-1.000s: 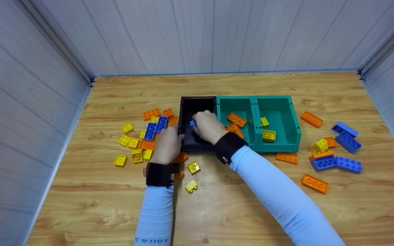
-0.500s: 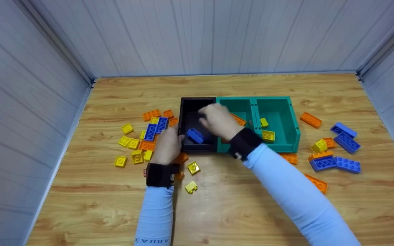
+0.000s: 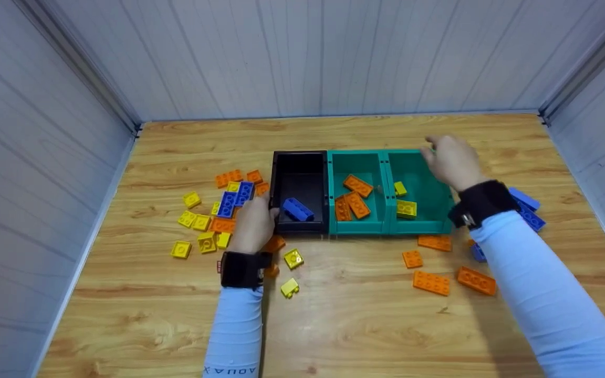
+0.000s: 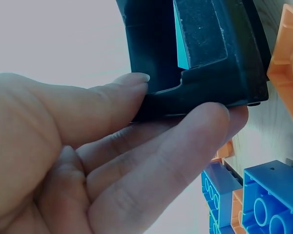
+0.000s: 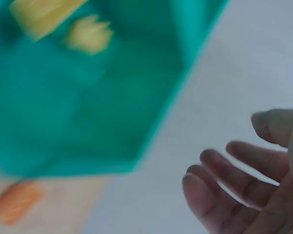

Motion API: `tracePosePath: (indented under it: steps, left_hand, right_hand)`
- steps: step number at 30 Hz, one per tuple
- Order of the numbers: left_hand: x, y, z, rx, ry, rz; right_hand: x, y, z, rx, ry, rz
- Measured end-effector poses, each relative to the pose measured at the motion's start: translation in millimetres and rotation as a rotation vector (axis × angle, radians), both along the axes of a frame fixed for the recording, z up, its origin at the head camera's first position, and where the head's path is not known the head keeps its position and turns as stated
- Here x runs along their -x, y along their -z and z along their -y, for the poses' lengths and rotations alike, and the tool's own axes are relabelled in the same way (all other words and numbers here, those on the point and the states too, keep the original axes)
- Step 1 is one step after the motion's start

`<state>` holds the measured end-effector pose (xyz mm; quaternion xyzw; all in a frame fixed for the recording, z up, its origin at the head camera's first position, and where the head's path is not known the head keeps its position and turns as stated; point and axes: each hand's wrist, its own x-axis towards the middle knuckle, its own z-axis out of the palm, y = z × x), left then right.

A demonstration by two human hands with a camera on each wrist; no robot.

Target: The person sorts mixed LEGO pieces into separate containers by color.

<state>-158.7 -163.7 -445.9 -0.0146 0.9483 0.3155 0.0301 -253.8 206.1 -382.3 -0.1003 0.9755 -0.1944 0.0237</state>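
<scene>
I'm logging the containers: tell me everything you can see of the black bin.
The black bin is rectangular, open-topped and plastic-looking, with a notched edge. It stands upright on the table, leftmost in its row, against a green bin. One blue brick lies inside. The left hand grips its left side.

Toward the back edge of the desk [image 3: 334, 325] sit a black bin [image 3: 300, 181], its left side pinched by the left hand [image 3: 251, 224], a long blue brick [image 3: 298, 209] lying diagonally near its front wall, and the rightmost teal bin [image 3: 431, 210], its back right corner near the right hand [image 3: 454, 161].
</scene>
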Motion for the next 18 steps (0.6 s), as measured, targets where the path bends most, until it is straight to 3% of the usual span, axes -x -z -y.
tracePosePath:
  steps: [8,18]
  left_hand:
    - [-1.3,0.1,2.0,0.015,0.012,-0.001]
    - [-1.4,-0.2,1.2,-0.002,0.013,0.002]
  right_hand:
    - [-0.5,45.3,-34.4,0.060,0.051,0.151]
    - [-0.9,60.2,-40.2,0.172,0.129,0.278]
